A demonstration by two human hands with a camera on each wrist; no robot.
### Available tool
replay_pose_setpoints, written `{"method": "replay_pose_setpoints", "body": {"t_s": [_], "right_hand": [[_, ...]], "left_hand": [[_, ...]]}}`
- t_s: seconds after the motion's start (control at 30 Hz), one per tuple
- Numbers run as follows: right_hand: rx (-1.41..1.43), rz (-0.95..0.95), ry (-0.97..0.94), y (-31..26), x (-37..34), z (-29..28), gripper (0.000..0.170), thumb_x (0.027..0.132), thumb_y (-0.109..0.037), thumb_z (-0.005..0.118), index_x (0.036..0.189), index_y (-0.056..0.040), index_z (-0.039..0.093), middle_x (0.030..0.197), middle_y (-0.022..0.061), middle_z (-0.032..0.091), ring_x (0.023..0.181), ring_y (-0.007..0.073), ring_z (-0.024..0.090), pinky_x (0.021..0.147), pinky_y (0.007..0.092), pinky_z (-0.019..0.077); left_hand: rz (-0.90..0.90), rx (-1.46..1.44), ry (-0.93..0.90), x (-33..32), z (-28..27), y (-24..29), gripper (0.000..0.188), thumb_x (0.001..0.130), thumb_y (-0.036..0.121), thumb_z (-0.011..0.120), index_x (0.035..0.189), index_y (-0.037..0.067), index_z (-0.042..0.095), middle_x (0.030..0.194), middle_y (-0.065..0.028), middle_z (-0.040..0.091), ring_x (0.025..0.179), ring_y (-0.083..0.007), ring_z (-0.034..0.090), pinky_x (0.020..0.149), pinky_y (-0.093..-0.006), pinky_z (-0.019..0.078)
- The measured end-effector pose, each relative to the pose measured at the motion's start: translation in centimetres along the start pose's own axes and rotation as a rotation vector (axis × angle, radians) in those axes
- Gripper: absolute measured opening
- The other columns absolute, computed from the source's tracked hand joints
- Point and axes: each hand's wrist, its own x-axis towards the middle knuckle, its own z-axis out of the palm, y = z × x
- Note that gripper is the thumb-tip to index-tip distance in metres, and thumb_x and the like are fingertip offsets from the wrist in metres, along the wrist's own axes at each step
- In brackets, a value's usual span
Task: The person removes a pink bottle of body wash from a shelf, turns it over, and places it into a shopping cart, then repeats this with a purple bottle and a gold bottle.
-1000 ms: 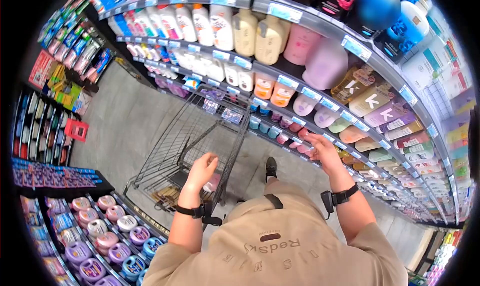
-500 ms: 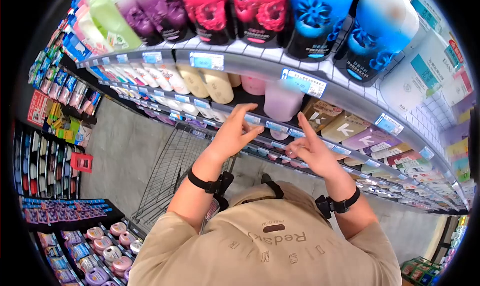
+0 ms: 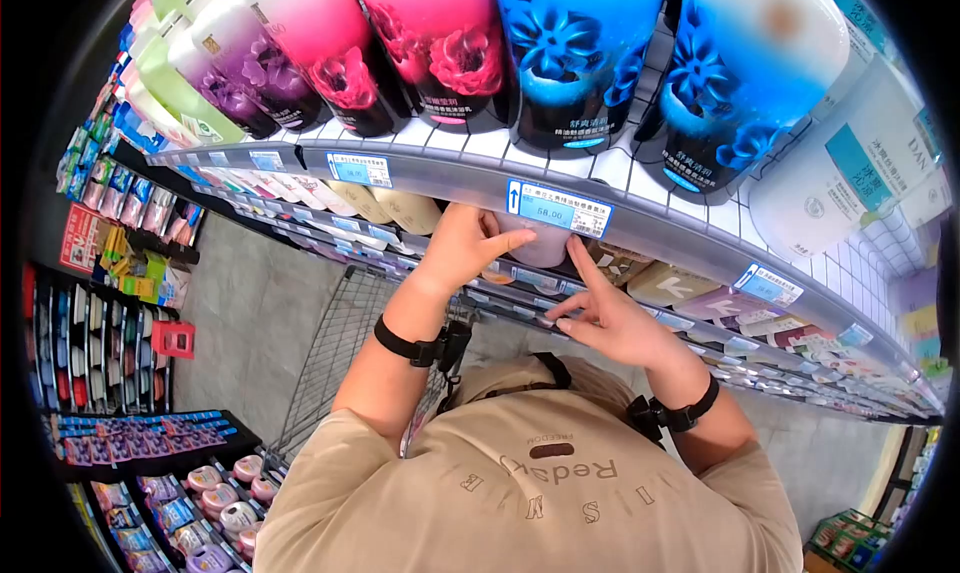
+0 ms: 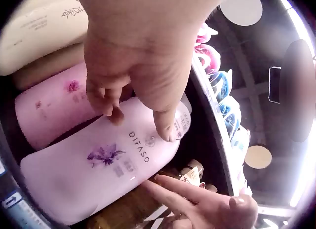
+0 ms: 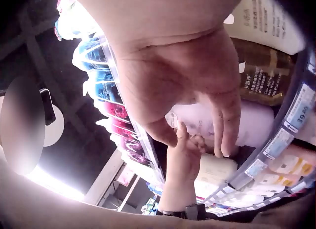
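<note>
A lavender Difaso bottle (image 3: 542, 249) with a purple flower stands on the shelf below the large price tag. Over its upper part in the left wrist view is my left hand (image 4: 138, 66), thumb stretched across the front by the round label and loosely bent fingers at the side edge. From the other side comes my right hand (image 3: 622, 321), index finger straight and its tip at the bottle's edge, the other fingers loosely bent. A pink bottle (image 4: 54, 105) stands beside the lavender one, and a dark amber bottle (image 5: 264, 73) on its other side.
On the wire shelf above are blue bottles (image 3: 580, 58), pink bottles (image 3: 430, 48) and clear white-capped packs (image 3: 850, 173). The shelf's front edge (image 3: 680, 238) runs close over both hands. A wire shopping cart (image 3: 335, 338) stands at the left on the grey floor (image 3: 235, 283).
Both hands have risen from waist height toward the shelf and come to the lavender bottle from its two sides. The view has moved closer to the upper shelf.
</note>
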Motion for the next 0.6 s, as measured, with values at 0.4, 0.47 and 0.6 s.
{"method": "replay_pose_setpoints", "body": {"t_s": [0.4,0.47,0.6], "right_hand": [[0.053,-0.143,-0.092,2.4,-1.8,-0.1,0.099,0.097,-0.009,0.070,0.170,-0.0105,0.002,0.157,0.0206,0.051,0.102,0.0196,0.072,0.089,0.0343,0.0567],[0.068,-0.098,-0.097,1.6,-2.2,0.1,0.098,0.095,-0.005,0.070,0.170,-0.0109,0.007,0.163,0.0197,0.045,0.100,0.0196,0.073,0.089,0.0341,0.0574],[-0.025,-0.082,-0.038,0.7,-2.5,1.4,0.090,0.095,-0.004,0.070,0.169,-0.0113,0.019,0.156,0.0199,0.053,0.088,0.0166,0.071,0.083,0.0330,0.0585]], "left_hand": [[0.285,0.258,-0.076,-4.6,-1.5,4.0,0.062,0.073,0.020,0.095,0.125,0.004,0.065,0.121,-0.0123,0.074,0.108,-0.0274,0.073,0.092,-0.0370,0.0575],[0.461,0.380,-0.059,-5.4,-1.6,3.5,0.059,0.072,0.021,0.090,0.124,0.005,0.067,0.126,-0.0146,0.073,0.106,-0.0343,0.074,0.087,-0.0386,0.0610],[0.601,0.572,0.029,-8.3,-1.5,3.2,0.056,0.074,0.023,0.086,0.123,0.004,0.067,0.121,-0.0153,0.074,0.094,-0.0347,0.077,0.076,-0.0386,0.0634]]}}
